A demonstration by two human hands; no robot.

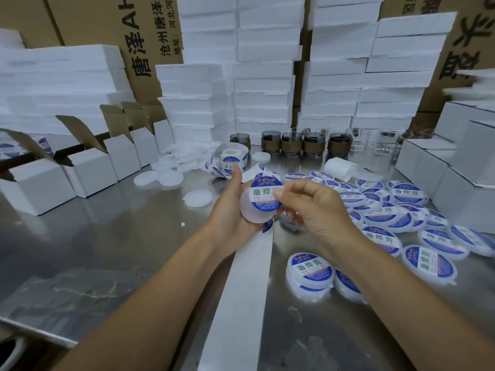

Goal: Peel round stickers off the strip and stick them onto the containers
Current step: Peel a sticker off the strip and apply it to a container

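A round blue-and-white sticker [264,194] lies on the top face of a small translucent white container [255,207], held up over the bench [112,236] at the middle of the view. The left hand [235,210] cups the container from below and behind, its fingers [236,175] wrapped around the wall. The right hand [313,207] has its thumb and fingers pinched at the sticker's right edge, apparently pressing it down; whether that edge is fully seated cannot be told.

The step in hand looks like the sticking itself. Next, the label wants smoothing flat, then the container should join the labelled ones [388,210] spread over the bench to the right, and a new sticker must be peeled.

The spent backing strip [241,290] runs from under the hands toward the viewer, and the sticker roll [232,159] stands just beyond the left hand. Bare lids [171,170] lie to the left of the roll, near a row of open white cartons [88,167]. Stacked foam blocks [267,76] fill the background.
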